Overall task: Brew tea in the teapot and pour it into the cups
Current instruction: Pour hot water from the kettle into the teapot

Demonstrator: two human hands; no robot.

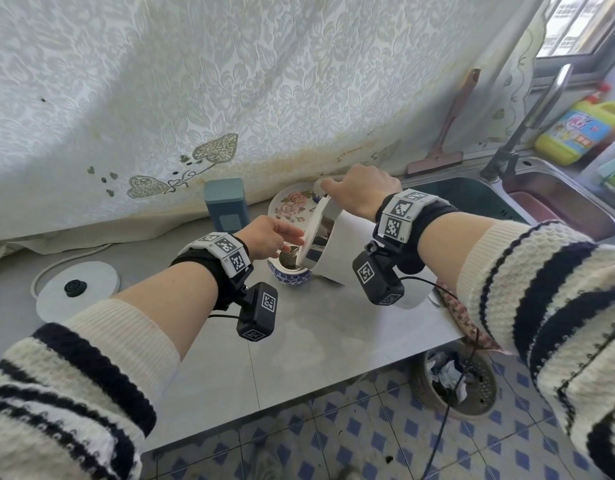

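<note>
While the blue-and-white teapot (289, 274) stands with its mouth uncovered on the grey tabletop (299, 341), a white kettle (347, 249) is tipped steeply over it, its pouring edge just above the pot's opening. Dark, wet contents show inside the teapot. The right hand (363, 190) holds the kettle from above, its fingers curled tight round the handle. The left hand (266, 237) reaches in from the other side with its fingers nearly straight, their tips against the kettle's raised lid (311, 233). Both wrists carry black straps with marker-covered blocks.

Just behind the teapot lies a flowered plate (290, 206), and beside that, against the wall covering, stands a teal tin (226, 202). Well to the left, the round kettle base (91, 282) sits on the tabletop with its cord trailing off. To the right are a steel sink (555, 199), its tap (527, 126) and a yellow bottle (576, 133). A bin (479, 400) stands on the blue-checked floor below.
</note>
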